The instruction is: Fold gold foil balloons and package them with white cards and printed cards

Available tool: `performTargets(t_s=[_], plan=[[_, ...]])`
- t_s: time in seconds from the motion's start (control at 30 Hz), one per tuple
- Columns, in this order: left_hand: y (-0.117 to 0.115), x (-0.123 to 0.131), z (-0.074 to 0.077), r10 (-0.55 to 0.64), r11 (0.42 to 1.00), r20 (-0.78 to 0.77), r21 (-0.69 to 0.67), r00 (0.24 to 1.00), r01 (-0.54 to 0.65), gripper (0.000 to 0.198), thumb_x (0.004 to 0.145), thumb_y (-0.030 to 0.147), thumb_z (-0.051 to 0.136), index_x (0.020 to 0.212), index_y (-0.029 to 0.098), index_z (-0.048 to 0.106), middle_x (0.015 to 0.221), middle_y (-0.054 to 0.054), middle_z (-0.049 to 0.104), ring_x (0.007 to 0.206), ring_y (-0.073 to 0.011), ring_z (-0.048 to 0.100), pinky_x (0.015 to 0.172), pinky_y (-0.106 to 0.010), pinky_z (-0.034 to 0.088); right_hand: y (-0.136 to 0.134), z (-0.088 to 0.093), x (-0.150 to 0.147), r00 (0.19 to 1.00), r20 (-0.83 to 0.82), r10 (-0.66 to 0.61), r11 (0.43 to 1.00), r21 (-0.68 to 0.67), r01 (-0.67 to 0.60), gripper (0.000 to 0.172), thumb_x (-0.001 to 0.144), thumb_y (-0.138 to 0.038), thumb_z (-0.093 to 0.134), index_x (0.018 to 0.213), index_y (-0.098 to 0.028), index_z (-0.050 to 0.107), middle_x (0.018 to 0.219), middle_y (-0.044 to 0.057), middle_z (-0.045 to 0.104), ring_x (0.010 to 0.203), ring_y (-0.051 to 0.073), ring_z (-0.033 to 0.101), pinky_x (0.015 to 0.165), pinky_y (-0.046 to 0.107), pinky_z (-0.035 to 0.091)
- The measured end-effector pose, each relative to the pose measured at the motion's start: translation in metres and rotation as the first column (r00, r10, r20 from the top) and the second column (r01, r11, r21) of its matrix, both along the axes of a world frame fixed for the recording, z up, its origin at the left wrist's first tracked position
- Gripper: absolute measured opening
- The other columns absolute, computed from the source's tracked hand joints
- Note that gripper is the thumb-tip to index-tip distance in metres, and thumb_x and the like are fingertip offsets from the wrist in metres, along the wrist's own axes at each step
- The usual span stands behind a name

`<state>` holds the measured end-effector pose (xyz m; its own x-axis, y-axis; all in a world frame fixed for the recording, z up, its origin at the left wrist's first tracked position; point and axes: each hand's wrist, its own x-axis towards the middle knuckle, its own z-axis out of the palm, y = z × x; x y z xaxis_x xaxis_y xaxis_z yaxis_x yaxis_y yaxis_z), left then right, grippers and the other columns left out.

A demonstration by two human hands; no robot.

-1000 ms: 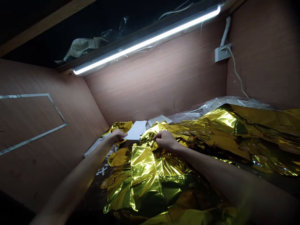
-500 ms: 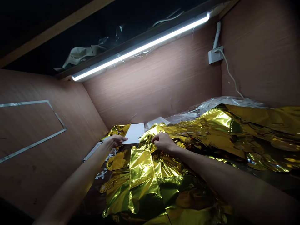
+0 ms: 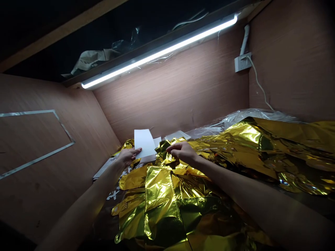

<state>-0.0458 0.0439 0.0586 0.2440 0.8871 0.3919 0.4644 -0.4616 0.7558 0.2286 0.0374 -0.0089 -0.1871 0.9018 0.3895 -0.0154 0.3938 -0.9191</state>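
Observation:
My left hand (image 3: 127, 156) grips the lower edge of a white card (image 3: 143, 143) and holds it tilted up off the pile. Just to its right, my right hand (image 3: 180, 152) pinches a crumpled fold of gold foil (image 3: 167, 157) and lifts it. Flat gold foil balloon pieces (image 3: 159, 198) lie under both forearms. A larger heap of gold foil (image 3: 251, 146) spreads to the right.
Wooden walls close in the bench on the left, back and right. A lit tube lamp (image 3: 159, 52) runs along the top. A wall socket (image 3: 243, 62) with a white cable is at the back right. Clear plastic wrap (image 3: 243, 116) lies behind the foil; more white cards (image 3: 178, 135) sit by the back wall.
My left hand has raised the white card from lying nearly flat to standing tilted up. My right hand has lifted the foil fold slightly higher.

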Motion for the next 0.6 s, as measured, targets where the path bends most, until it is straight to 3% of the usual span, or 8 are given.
performTargets(t_s=[0.07, 0.13, 0.23, 0.3, 0.37, 0.43, 0.53, 0.6], plan=[[-0.009, 0.009, -0.018, 0.086, 0.99, 0.119, -0.117, 0.989, -0.072, 0.026, 0.086, 0.032, 0.078, 0.083, 0.01, 0.063, 0.068, -0.003, 0.071, 0.063, -0.0133, 0.068, 0.058, -0.019, 0.056, 0.0, 0.008, 0.004, 0.983, -0.161, 0.086, 0.996, 0.002, -0.086, 0.029, 0.068, -0.019, 0.065, 0.091, -0.015, 0.083, 0.074, 0.006, 0.075, 0.056, 0.012, 0.055, 0.052, 0.025, 0.042], [-0.028, 0.026, -0.045, 0.163, 0.967, 0.211, -0.226, 0.964, -0.114, 0.033, 0.081, 0.03, 0.082, 0.099, 0.01, 0.062, 0.081, -0.008, 0.075, 0.072, -0.0186, 0.074, 0.065, -0.027, 0.062, -0.001, 0.013, 0.008, 0.967, -0.228, 0.116, 0.993, 0.008, -0.118, 0.028, 0.065, -0.021, 0.069, 0.088, -0.015, 0.084, 0.069, 0.006, 0.073, 0.055, 0.012, 0.054, 0.051, 0.026, 0.04], [-0.068, 0.056, -0.085, 0.249, 0.909, 0.33, -0.405, 0.911, -0.102, 0.064, 0.075, 0.032, 0.087, 0.124, 0.015, 0.05, 0.092, -0.012, 0.076, 0.079, -0.0273, 0.076, 0.067, -0.038, 0.063, -0.003, 0.013, 0.01, 0.972, -0.191, 0.136, 0.99, -0.013, -0.141, 0.028, 0.064, -0.022, 0.073, 0.088, -0.016, 0.085, 0.066, 0.006, 0.073, 0.056, 0.012, 0.054, 0.051, 0.026, 0.038], [-0.094, 0.072, -0.095, 0.273, 0.876, 0.323, -0.473, 0.906, -0.095, 0.074, 0.075, 0.036, 0.087, 0.134, 0.019, 0.044, 0.097, -0.011, 0.074, 0.083, -0.0288, 0.076, 0.068, -0.038, 0.062, -0.005, 0.01, 0.01, 0.978, -0.137, 0.155, 0.987, -0.021, -0.159, 0.028, 0.065, -0.022, 0.075, 0.09, -0.017, 0.085, 0.071, 0.007, 0.076, 0.058, 0.012, 0.056, 0.052, 0.026, 0.038], [-0.113, 0.078, -0.09, 0.236, 0.881, 0.185, -0.455, 0.954, -0.129, 0.075, 0.08, 0.044, 0.081, 0.139, 0.02, 0.042, 0.101, -0.011, 0.072, 0.086, -0.0288, 0.074, 0.072, -0.039, 0.06, -0.007, 0.005, 0.008, 0.978, -0.12, 0.172, 0.984, -0.026, -0.176, 0.026, 0.065, -0.022, 0.077, 0.09, -0.018, 0.085, 0.074, 0.007, 0.077, 0.059, 0.012, 0.058, 0.053, 0.025, 0.04], [-0.121, 0.075, -0.073, 0.16, 0.929, -0.058, -0.329, 0.985, -0.171, 0.061, 0.087, 0.051, 0.071, 0.135, 0.019, 0.052, 0.109, -0.012, 0.07, 0.095, -0.03, 0.071, 0.083, -0.042, 0.058, -0.009, 0.002, 0.006, 0.972, -0.13, 0.196, 0.978, -0.042, -0.203, 0.025, 0.064, -0.021, 0.079, 0.088, -0.02, 0.085, 0.074, 0.007, 0.078, 0.061, 0.013, 0.062, 0.056, 0.026, 0.046], [-0.113, 0.062, -0.044, 0.156, 0.987, -0.288, -0.002, 0.945, -0.164, 0.037, 0.098, 0.045, 0.051, 0.114, 0.018, 0.069, 0.127, -0.014, 0.063, 0.121, -0.0325, 0.059, 0.105, -0.046, 0.046, -0.012, -0.001, 0.002, 0.958, -0.168, 0.234, 0.968, -0.057, -0.246, 0.023, 0.062, -0.02, 0.082, 0.085, -0.02, 0.085, 0.077, 0.007, 0.079, 0.068, 0.016, 0.07, 0.066, 0.03, 0.056], [-0.099, 0.057, -0.032, 0.097, 0.995, -0.291, 0.061, 0.952, -0.083, 0.037, 0.1, 0.041, 0.045, 0.104, 0.017, 0.072, 0.122, -0.013, 0.064, 0.119, -0.031, 0.059, 0.106, -0.045, 0.044, -0.013, -0.003, 0.0, 0.951, -0.187, 0.247, 0.965, -0.039, -0.258, 0.022, 0.063, -0.022, 0.085, 0.085, -0.02, 0.084, 0.081, 0.007, 0.08, 0.073, 0.018, 0.072, 0.072, 0.033, 0.059]])
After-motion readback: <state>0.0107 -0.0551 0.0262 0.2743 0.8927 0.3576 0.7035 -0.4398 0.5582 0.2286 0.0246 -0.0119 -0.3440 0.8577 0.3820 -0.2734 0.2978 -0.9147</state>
